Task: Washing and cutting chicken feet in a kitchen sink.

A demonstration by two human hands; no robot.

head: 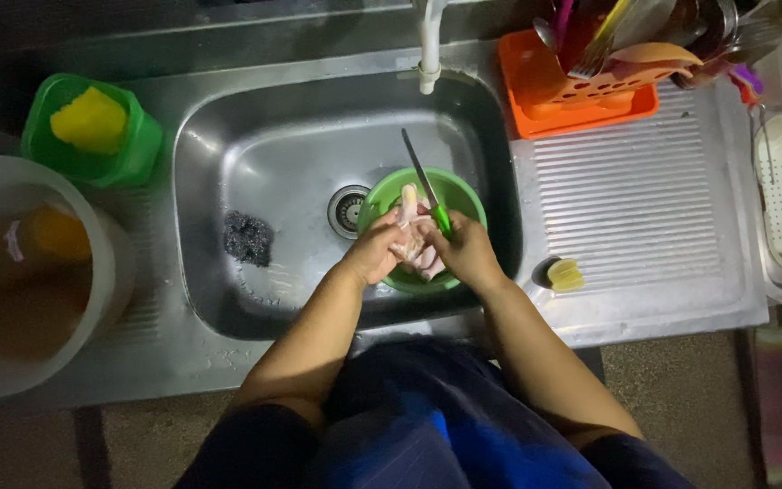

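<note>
Left hand fingers curled around raw chicken piece over green bowl in sink. Right hand closed on green-handled knife. Beyond: scouring pad, drain, faucet, orange utensil rack.

A dark scouring pad lies in the steel sink beside the drain. A green tub holds a yellow sponge. An orange rack stands on the drainboard, near a lemon piece.
</note>
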